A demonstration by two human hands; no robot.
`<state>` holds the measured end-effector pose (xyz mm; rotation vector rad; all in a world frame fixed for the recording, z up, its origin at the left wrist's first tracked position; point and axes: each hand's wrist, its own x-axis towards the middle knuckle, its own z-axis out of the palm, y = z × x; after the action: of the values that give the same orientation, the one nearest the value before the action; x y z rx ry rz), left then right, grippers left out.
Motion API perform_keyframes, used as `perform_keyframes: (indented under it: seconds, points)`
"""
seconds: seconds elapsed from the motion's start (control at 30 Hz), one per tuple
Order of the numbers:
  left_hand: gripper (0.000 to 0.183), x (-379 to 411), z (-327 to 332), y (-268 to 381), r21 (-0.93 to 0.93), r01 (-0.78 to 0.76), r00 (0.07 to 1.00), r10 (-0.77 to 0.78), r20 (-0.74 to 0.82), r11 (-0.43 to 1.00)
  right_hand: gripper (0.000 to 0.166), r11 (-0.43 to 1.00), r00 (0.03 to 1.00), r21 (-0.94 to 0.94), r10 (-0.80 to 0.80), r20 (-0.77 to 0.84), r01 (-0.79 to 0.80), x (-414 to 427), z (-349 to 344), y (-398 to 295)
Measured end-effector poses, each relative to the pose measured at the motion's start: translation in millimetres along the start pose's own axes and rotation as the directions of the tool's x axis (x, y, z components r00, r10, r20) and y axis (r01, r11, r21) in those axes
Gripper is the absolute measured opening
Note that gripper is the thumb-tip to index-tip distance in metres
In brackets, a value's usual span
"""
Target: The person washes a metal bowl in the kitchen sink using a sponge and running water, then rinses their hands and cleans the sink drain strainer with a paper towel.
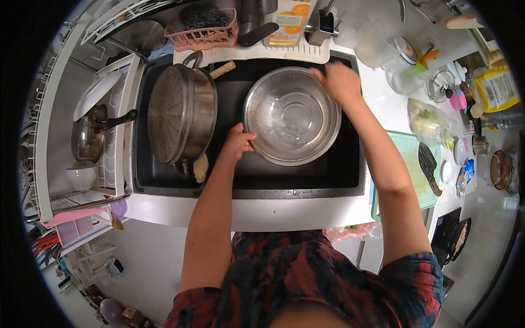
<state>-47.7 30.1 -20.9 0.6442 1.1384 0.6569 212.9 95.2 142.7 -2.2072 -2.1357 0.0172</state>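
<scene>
A round stainless steel basin (293, 119), with what looks like a little water inside, is over the right part of a black sink (295, 192). My left hand (240, 143) grips its left rim, thumb on the inner side. At the basin's upper right rim is my right hand (338, 82), slightly blurred; its fingers are bent, and I cannot tell how firmly they hold the rim. To the left, a metal steamer pot (201, 110) with a perforated face (166, 115) rests tilted on its side in the sink. A wooden-handled tool (222, 70) sticks out behind it.
A white dish rack (127, 123) with a pan and bowl stands left. Behind the sink are a pink basket (203, 35) with scouring pads and a detergent bottle (289, 24). To the right, a cleaver (428, 166) lies on a green cutting board (404, 164), near bagged vegetables (428, 121).
</scene>
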Motion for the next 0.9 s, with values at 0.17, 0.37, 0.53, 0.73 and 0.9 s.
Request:
perform_keyframes:
  seconds: [0.17,0.37,0.53,0.73,0.9]
  points:
    - [0.032,-18,16,30,0.243,0.161,0.982,-0.131,-0.138,0.956,0.027,0.94,0.897,0.264,0.084,0.434,-0.216,-49,62,51]
    - [0.024,-20,-3,49,0.913,0.224,0.907,0.27,-0.324,0.342,0.028,0.899,0.642,0.372,-0.146,0.753,-0.231,-91,116,19]
    - [0.036,-1,20,36,0.808,0.255,0.821,0.323,-0.471,0.531,0.02,0.919,0.929,0.351,0.041,0.369,-0.18,-52,143,31]
    - [0.027,11,44,2,0.462,0.278,0.894,-0.051,-0.445,0.842,0.018,0.994,0.871,-0.012,-0.093,0.482,0.112,-52,90,53]
    - [0.027,5,13,10,0.813,0.342,0.885,0.13,-0.448,0.471,0.016,0.968,0.818,0.234,-0.057,0.573,-0.096,-94,136,39]
